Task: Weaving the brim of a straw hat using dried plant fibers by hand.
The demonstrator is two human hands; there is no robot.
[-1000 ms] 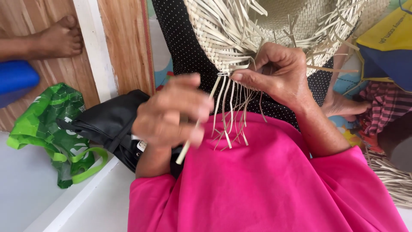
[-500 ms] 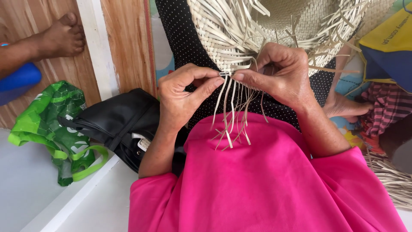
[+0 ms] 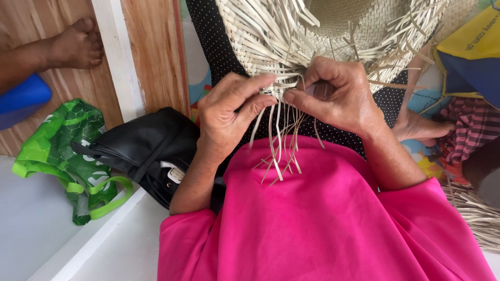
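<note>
A half-woven pale straw hat (image 3: 359, 26) lies on my lap over a black dotted skirt, its brim edge bristling with loose straw strips (image 3: 278, 140) that hang toward my pink top. My left hand (image 3: 229, 117) pinches strips at the brim edge between thumb and fingers. My right hand (image 3: 338, 96) grips the same edge from the other side, fingers curled around the strips. Both hands meet at the weaving edge, almost touching.
A black handbag (image 3: 148, 148) and a green shopping bag (image 3: 67, 156) lie at my left by a wooden wall. Another person's foot (image 3: 73, 47) rests at upper left. A bare foot (image 3: 422, 127), patterned cloth and a bundle of straw (image 3: 476, 213) are at right.
My left hand has risen from holding a single strip low over my lap to the brim edge, where it now pinches strips beside my right hand. The right hand stayed put.
</note>
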